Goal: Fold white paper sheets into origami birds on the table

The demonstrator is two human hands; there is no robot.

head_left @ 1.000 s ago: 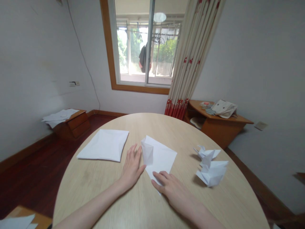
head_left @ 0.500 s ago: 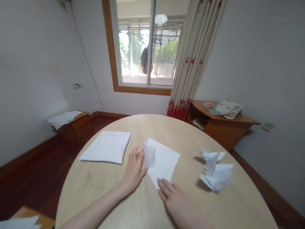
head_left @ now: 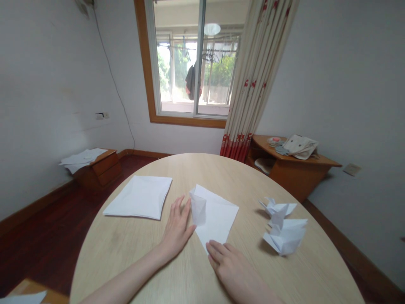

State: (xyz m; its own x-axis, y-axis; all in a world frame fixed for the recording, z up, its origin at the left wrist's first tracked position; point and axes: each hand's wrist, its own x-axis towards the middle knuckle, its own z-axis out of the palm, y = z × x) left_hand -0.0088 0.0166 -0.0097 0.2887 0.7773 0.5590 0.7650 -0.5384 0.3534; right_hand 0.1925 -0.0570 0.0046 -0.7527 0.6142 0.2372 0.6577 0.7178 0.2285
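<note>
The stack [head_left: 138,197] of paper lies toward the left edge of the round worktop [head_left: 126,236], its near left corner close to the rim. A gap separates its right side from the left hand [head_left: 177,230], whose fingers are spread and released, the thumb tip at the left edge of the sheet [head_left: 218,215]. That sheet lies around mid-worktop, its left side folded over, the far and right corners uncovered with room beyond them. The fingers of the right hand [head_left: 227,262] rest over its near corner; I cannot tell whether they pinch it. Past a broad stretch of worktop, the far figure [head_left: 284,208] and near figure [head_left: 286,237], folded paper, stand close together toward the right edge.
</note>
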